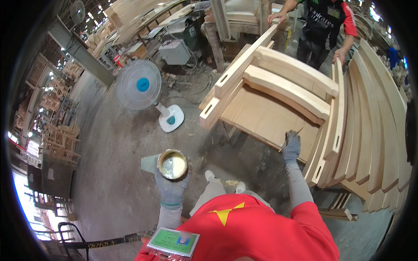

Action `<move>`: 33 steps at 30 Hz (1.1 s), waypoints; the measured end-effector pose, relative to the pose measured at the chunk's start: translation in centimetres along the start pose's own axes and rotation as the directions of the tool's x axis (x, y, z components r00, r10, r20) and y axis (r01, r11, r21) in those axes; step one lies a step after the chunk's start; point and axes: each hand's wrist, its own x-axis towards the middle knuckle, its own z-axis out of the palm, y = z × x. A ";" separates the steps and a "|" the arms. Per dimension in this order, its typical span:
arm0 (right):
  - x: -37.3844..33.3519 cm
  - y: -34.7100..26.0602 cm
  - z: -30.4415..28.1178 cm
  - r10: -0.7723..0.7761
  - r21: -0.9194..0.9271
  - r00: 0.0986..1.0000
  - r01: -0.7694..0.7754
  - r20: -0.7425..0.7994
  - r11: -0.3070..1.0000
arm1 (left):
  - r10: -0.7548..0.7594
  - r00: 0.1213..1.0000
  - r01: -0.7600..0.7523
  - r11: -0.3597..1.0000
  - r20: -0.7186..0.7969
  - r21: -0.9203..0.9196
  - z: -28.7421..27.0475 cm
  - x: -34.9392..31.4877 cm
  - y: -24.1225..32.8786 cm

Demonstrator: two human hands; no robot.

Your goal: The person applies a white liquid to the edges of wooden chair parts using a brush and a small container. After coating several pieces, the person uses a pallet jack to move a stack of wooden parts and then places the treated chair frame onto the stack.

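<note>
1. Fingers [290, 135] of our right hand [291, 148] are pinched together on a thin stick [300, 130], over the near edge of the bench [265, 111], close to its right corner
2. Our left hand [172, 189] is clasped round a pot [160, 168] of pale liquid [176, 165], fingers partly hidden, beyond the bench's near left corner
3. Across the bench we see a pale wooden frame [298, 67], held by a co-worker [320, 32] at the far edge

Remote log, head feed | lower centre: I see the left hand [172, 189] holding a can [173, 151] of cream-coloured liquid [178, 165] | right of centre: right hand [292, 147] gripping a thin stick [300, 130] near a pale wooden assembly [287, 88] | upper right: co-worker's hands [341, 54] on it | left: white fan [143, 84]
</note>
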 end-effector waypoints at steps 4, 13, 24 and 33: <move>-0.5 0.5 0.3 -0.061 0.049 0.998 0.062 -0.027 0.997 | -0.121 0.993 0.118 0.986 -0.017 -0.115 -0.3 1.7 -0.2; -7.4 -3.9 -5.9 -0.157 0.131 0.945 0.123 0.288 0.984 | -0.311 0.937 0.335 0.929 0.159 -0.158 0.1 9.0 -1.9; -17.3 -7.0 -18.2 0.162 -0.053 0.974 -0.156 0.158 0.986 | -0.369 0.899 0.400 0.912 0.234 -0.096 3.4 14.4 -4.8; -13.9 -6.7 -19.3 0.302 -0.051 0.951 -0.299 0.073 0.953 | 0.182 0.682 -0.721 0.330 0.708 0.609 3.4 14.2 -4.9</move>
